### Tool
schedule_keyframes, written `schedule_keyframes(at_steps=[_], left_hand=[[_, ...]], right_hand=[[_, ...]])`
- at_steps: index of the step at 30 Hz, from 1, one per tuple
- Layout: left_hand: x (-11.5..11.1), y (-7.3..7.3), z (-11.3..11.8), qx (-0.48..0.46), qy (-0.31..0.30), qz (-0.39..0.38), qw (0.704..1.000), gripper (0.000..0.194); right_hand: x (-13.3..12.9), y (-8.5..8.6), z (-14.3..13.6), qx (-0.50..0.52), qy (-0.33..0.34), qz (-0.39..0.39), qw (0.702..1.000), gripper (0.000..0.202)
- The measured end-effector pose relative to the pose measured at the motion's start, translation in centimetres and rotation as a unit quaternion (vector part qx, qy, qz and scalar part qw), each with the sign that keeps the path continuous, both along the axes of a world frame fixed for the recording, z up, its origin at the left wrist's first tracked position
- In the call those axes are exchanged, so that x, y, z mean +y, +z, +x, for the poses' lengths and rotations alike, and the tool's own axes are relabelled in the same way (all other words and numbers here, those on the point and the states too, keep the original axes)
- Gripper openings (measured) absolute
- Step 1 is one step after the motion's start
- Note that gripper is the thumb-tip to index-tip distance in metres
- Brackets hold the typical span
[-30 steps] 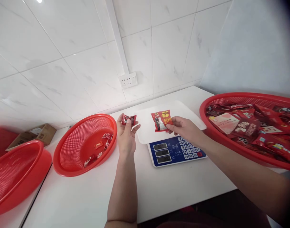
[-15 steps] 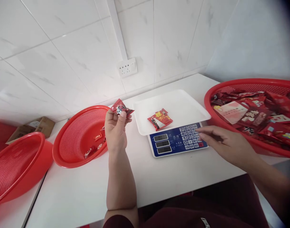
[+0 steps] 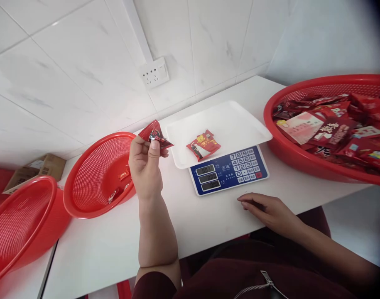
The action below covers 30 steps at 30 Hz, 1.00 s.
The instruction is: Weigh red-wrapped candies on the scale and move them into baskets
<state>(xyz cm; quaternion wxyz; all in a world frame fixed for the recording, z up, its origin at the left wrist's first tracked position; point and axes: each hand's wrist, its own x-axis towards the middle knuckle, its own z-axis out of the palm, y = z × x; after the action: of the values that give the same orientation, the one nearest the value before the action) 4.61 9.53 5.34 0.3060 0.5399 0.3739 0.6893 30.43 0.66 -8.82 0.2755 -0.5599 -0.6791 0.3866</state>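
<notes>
My left hand [image 3: 148, 168] is raised and closed on a shiny red snack packet [image 3: 156, 135], pinched under the thumb. To its right, red snack packets [image 3: 204, 145] lie on the white tray [image 3: 233, 124] of a digital scale. The blue scale panel [image 3: 229, 170] shows lit number displays and a keypad. Below the panel, my right hand [image 3: 270, 211] hovers or rests by the table's front edge, which I cannot tell apart. Its fingers are stretched out, and nothing shows in them.
A large red basket [image 3: 272, 114] full of red packets stands at the right. Left of my forearm, a tilted red basket [image 3: 84, 166] holds several small packets. Another red basket [image 3: 49, 216] and a cardboard box [image 3: 52, 166] are at far left. A socket [image 3: 155, 74] is on the wall.
My right hand has drawn back from the scale's keypad toward the table's front edge. My left hand keeps hold of the snack packet. The view has shifted slightly.
</notes>
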Motion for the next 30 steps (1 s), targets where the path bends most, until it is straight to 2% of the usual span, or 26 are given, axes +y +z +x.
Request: schedule_keyframes(at_steps=[9, 14, 18, 21, 25, 30], left_hand=[[1.1, -1.0, 0.8, 0.014, -0.038, -0.047, 0.998, 0.030], [1.9, -2.2, 1.6, 0.109, -0.026, -0.092, 0.990, 0.020], [2.4, -3.1, 2.3, 0.204, -0.004, -0.094, 0.974, 0.016], [2.5, -3.6, 2.7, 0.219, 0.009, -0.119, 0.968, 0.019], [2.5, -3.7, 3.3, 0.187, 0.015, -0.160, 0.969, 0.018], [2.8, -2.9, 4.7, 0.204, -0.014, -0.150, 0.967, 0.005]], right_hand=[[0.1, -1.0, -0.2, -0.033, 0.014, 0.024, 0.999, 0.030], [0.0, -1.5, -0.3, -0.031, 0.018, 0.042, 0.998, 0.029], [0.0, -1.4, -0.3, -0.026, 0.022, 0.051, 0.998, 0.029], [0.1, -1.2, -0.2, -0.025, 0.024, 0.055, 0.998, 0.029], [0.1, -1.1, -0.2, -0.024, 0.037, 0.059, 0.997, 0.030], [0.2, -1.2, -0.1, -0.015, 0.053, 0.068, 0.996, 0.029]])
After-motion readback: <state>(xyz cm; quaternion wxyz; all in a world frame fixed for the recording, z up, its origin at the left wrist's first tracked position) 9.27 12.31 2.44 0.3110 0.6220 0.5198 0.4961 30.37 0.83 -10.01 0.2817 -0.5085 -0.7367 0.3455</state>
